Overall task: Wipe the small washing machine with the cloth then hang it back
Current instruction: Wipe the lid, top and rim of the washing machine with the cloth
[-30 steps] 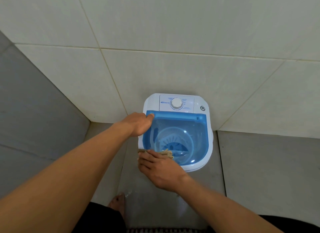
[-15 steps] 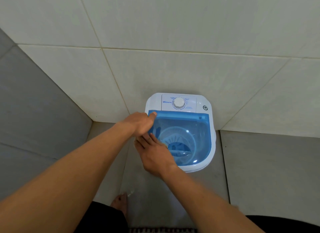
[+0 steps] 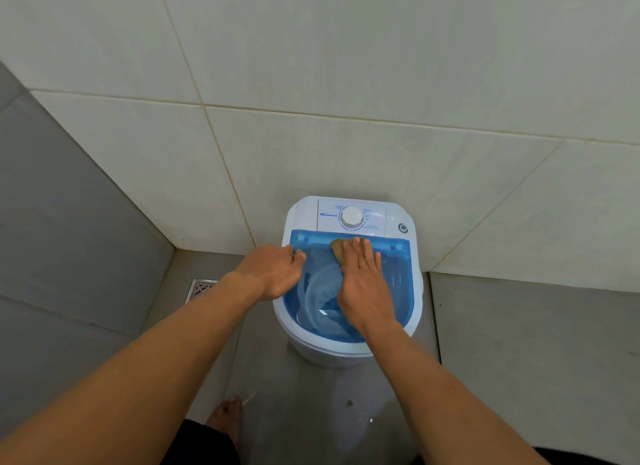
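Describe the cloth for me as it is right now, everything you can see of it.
The cloth is small, tan-brown and looks like rough fabric. Only a bunched corner shows; the rest is hidden beneath the right hand, whose flat fingers press it down. It lies on the far edge of the washing machine's blue see-through lid, just below the white dial panel. The left hand does not touch it.

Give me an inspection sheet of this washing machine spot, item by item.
Surface: grey tiled floor, some wet specks near the machine.
Job's things: small washing machine in the corner, blue translucent lid closed; tan cloth on the lid's back edge.
Clutter: floor drain to the left.
Hands: left hand grips the lid's left rim; right hand presses flat on the cloth.
Cables: nothing seen.
Surroundings: pale wall tiles behind; a bare foot below.
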Available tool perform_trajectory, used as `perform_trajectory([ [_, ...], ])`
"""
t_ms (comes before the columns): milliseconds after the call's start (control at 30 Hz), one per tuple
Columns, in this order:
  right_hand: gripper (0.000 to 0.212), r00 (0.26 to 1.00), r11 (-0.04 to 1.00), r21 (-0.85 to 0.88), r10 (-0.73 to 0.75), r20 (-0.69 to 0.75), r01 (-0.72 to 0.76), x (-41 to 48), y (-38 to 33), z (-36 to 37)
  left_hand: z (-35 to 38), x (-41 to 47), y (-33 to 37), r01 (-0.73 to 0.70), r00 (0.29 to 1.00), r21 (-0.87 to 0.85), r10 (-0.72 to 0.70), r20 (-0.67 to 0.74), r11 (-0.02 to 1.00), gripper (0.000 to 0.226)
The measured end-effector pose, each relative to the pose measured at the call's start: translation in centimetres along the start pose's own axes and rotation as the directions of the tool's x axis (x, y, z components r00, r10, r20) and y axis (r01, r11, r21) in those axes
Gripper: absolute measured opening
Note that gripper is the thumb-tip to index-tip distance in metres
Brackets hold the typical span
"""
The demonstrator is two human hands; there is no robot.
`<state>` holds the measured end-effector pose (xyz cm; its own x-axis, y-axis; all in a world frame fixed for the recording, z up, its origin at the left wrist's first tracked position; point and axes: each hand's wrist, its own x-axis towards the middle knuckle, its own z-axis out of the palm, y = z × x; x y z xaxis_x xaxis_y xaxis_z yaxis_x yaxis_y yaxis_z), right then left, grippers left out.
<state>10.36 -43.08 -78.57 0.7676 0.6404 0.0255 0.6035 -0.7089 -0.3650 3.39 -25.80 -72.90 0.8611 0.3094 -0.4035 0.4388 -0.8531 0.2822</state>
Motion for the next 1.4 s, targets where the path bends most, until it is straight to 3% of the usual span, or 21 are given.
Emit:
perform_trajectory([
  [100,0.070,0.999,0.998,0.047,0.032,-0.010,-0.031,0.1,-0.4,0.5,1.1,-0.6,0.0,-0.068,0.998,0.071,0.069,-0.004,0.995,0.044],
  [233,0.062,0.999,0.994,0.109,-0.021,-0.045,0.026,-0.2,0.1,-0.1,2.9,-1.2,0.0,-0.095,0.995,0.124,0.099,-0.026,0.988,0.058],
  [400,0.064,0.996,0.995,0.049,-0.089,0.000,0.089,0.3,0.6,0.2,4.6,-3.5,0.8,-0.099,0.988,0.147,0.115,-0.104,0.984,0.062],
  [600,0.072,0.958,0.960,0.010,-0.280,0.068,0.280,2.7,-0.7,-0.3,6.5,-6.5,1.0,-0.092,0.977,0.133,0.115,-0.180,0.987,0.060],
  [700,0.067,0.907,0.914,0.029,-0.405,0.116,0.405,4.9,-2.3,-1.0,7.1,-6.9,0.8,-0.095,0.979,0.100,0.111,-0.169,0.990,0.059],
  [800,0.066,0.849,0.884,0.052,-0.462,0.255,0.465,6.3,-4.0,-0.7,7.4,-6.8,1.0,-0.090,0.981,0.083,0.102,-0.165,0.993,0.060],
  [933,0.056,0.688,0.839,0.088,-0.496,0.530,0.537,7.1,-6.3,0.2,6.7,-7.0,1.6,-0.053,0.972,0.026,0.058,-0.226,0.998,0.049],
  [1033,0.054,0.595,0.731,0.064,-0.600,0.535,0.679,7.4,-6.5,-0.7,6.3,-7.0,1.6,-0.053,0.974,0.026,0.058,-0.219,0.998,0.050],
  [1100,0.062,0.628,0.728,0.032,-0.611,0.482,0.685,7.9,-5.9,-1.3,6.4,-6.7,1.3,-0.065,0.979,0.059,0.075,-0.187,0.996,0.054],
  [1267,0.077,0.813,0.853,-0.017,-0.490,0.314,0.521,8.7,-5.8,-1.4,6.5,-6.6,1.1,-0.071,0.986,0.074,0.081,-0.144,0.995,0.057],
  [1333,0.075,0.816,0.858,-0.003,-0.488,0.311,0.514,8.1,-6.0,-1.2,6.4,-6.5,1.2,-0.064,0.986,0.078,0.075,-0.152,0.995,0.056],
  [1400,0.075,0.771,0.827,0.003,-0.525,0.360,0.562,7.4,-5.7,-1.2,6.3,-6.6,1.2,-0.056,0.983,0.078,0.068,-0.170,0.995,0.055],
])
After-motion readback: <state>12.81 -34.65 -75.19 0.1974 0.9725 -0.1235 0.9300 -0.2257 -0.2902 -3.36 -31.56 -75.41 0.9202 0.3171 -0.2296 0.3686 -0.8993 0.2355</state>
